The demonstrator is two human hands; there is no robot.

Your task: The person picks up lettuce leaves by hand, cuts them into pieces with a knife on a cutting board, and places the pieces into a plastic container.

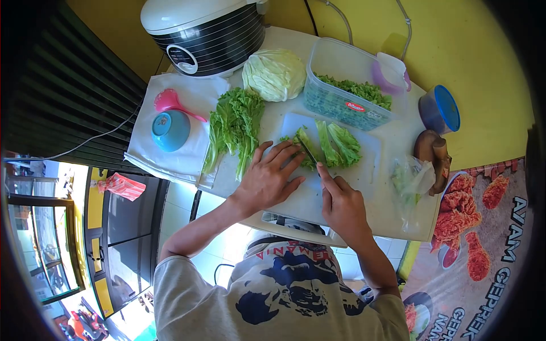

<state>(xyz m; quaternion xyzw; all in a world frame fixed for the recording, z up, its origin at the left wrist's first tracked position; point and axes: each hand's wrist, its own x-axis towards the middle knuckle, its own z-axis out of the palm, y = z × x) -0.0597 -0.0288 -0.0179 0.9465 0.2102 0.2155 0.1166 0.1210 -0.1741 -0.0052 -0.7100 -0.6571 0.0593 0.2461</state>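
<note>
The cut lettuce (341, 146) lies on a white cutting board (369, 165) on the desk (227, 184). The left hand (272, 175) has its fingers spread, the fingertips on the lettuce at the board's left side. The right hand (346, 209) is closed around a knife (307, 149), index finger along its back, the blade against the lettuce beside the left fingertips.

Just beyond the board, a clear plastic container (348, 111) without a lid holds leafy greens; its front bears a red oval label (355, 107) too small to read. A purple and white item (391, 74) is at its right end. To the right are a tub (431, 111) with a blue lid and dark contents, a brown object (433, 154) I cannot identify, and a clear plastic bag (410, 181) with something green inside.

Left of the board lie a bunch of leafy greens (236, 125) and a pale cabbage (274, 75). Farther left, a blue bowl (170, 131), base up, and a pink ladle (169, 101) rest on white sheeting (196, 94). A black and white rice cooker (213, 41) stands behind, its small lettering unreadable.

The banner (483, 227) at the right reads "AYAM GEPREK" beside pictures of fried chicken. Red letters on the shirt (284, 284) include "MANIA".
</note>
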